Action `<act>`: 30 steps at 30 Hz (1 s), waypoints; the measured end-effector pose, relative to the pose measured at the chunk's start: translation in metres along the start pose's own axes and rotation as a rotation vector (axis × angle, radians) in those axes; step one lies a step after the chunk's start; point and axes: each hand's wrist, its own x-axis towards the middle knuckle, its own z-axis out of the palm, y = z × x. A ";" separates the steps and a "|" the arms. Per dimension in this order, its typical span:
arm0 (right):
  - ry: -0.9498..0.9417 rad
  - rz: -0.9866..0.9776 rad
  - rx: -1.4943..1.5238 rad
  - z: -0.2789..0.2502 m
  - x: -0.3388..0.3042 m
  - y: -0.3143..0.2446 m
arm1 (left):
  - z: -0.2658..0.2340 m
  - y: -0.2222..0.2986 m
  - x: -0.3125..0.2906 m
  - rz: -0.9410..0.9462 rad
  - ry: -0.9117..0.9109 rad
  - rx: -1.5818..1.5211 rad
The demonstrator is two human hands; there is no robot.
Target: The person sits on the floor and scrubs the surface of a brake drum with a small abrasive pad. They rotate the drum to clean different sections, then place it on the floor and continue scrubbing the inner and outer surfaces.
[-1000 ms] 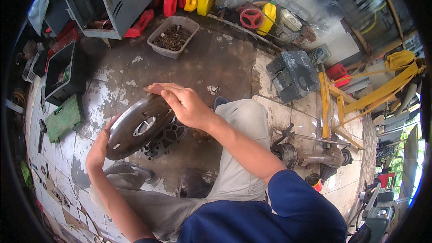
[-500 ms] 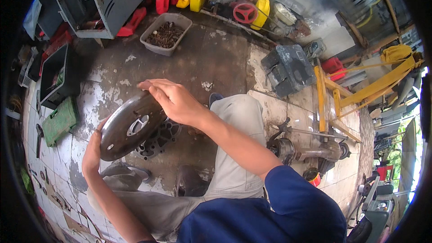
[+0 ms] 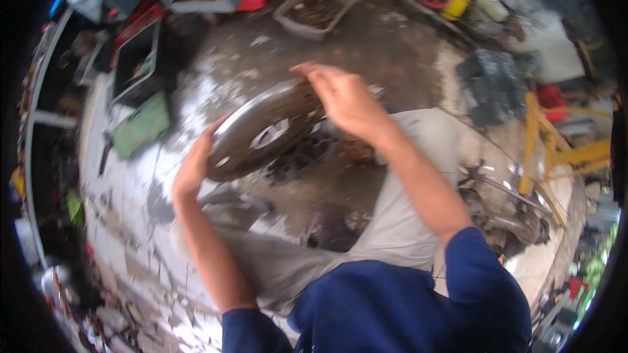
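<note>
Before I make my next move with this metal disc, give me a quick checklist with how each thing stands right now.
1. Left hand on the left edge of the metal disc: ok.
2. Right hand on the disc's far right edge: ok.
3. Disc level: not ok, it is tilted.
4. Disc clear of the dark metal part below it: cannot tell, the two overlap in this view.
5. Green case apart from the disc: ok, it lies on the floor to the left.
6. Disc surface free of cracks: cannot tell, the picture is blurred.
</note>
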 end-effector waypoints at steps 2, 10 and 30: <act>-0.026 -0.175 0.054 -0.006 -0.006 -0.010 | 0.012 0.023 -0.003 -0.047 0.037 -0.009; -0.041 -0.060 0.100 -0.006 -0.006 -0.009 | 0.017 0.041 -0.008 -0.073 0.041 -0.111; -0.132 0.320 0.055 -0.013 0.011 -0.005 | 0.021 0.039 -0.009 -0.120 0.113 -0.054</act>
